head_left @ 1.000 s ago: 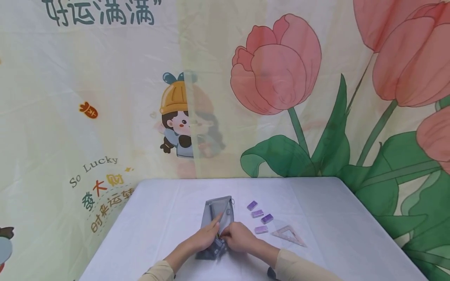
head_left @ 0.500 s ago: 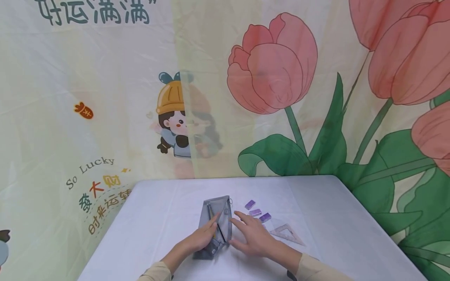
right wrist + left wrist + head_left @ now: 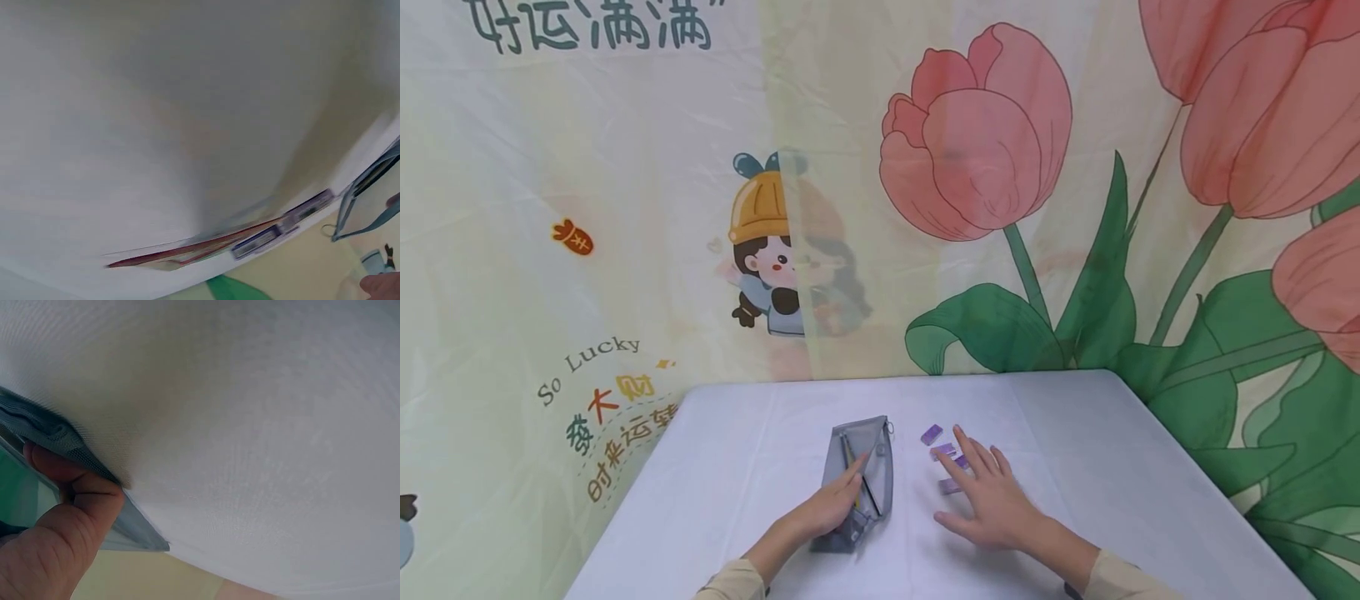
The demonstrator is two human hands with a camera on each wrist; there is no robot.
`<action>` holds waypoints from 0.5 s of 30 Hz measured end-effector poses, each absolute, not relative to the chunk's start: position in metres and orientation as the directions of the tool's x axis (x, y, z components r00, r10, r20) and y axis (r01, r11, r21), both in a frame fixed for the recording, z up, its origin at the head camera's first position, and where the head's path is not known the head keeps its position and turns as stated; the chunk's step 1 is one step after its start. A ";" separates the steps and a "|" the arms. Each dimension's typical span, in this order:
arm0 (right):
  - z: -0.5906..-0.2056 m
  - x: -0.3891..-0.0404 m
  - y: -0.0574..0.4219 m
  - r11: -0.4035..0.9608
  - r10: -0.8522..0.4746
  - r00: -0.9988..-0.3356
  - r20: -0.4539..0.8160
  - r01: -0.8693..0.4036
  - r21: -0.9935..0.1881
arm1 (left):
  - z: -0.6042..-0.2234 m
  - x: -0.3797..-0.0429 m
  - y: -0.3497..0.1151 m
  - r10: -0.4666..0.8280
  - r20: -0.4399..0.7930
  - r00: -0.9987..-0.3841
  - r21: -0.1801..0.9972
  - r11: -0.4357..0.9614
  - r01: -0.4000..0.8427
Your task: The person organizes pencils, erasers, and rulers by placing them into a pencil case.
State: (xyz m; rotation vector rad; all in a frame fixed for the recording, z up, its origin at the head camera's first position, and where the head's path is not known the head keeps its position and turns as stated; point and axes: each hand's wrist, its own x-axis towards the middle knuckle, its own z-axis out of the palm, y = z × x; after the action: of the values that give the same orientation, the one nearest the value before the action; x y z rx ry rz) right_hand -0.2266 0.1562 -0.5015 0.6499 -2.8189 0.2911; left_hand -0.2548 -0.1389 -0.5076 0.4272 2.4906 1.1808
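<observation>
Pouch (image 3: pixel 883 479) is lying on the desk (image 3: pixel 737 458), left hand (image 3: pixel 831 505) pinching its edge; right hand (image 3: pixel 994 502) is hovering spread near purple blocks (image 3: pixel 932 434), likely the pick-up step, next needing fingers closing on one.

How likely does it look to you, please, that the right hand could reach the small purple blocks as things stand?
Probably yes: the right hand is spread close by the small purple blocks, with nothing seen between them; the left hand holds the gray pouch off to the side.

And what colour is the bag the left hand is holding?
The bag is grey, best seen in the head view.
</observation>
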 end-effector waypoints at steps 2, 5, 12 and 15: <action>-0.503 -0.226 0.167 0.889 -0.387 -0.877 0.284 -0.437 -0.139 | -0.507 -0.255 -0.138 0.414 -0.182 -0.892 0.788 0.604 0.120; -0.505 -0.226 0.182 0.898 -0.367 -0.877 0.310 -0.421 -0.127 | -0.507 -0.254 -0.138 0.419 -0.179 -0.890 0.792 0.598 0.122; -0.509 -0.227 0.214 0.917 -0.339 -0.864 0.372 -0.392 -0.076 | -0.507 -0.254 -0.138 0.424 -0.170 -0.890 0.789 0.599 0.134; -0.512 -0.227 0.226 0.919 -0.332 -0.854 0.400 -0.388 -0.066 | -0.506 -0.254 -0.138 0.425 -0.174 -0.888 0.790 0.599 0.132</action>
State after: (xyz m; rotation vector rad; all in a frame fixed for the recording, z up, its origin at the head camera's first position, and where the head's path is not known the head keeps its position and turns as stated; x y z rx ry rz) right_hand -0.2273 0.2263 -0.5117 0.5259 -2.6923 0.2034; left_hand -0.2538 -0.1376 -0.5059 0.4500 2.4838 1.1863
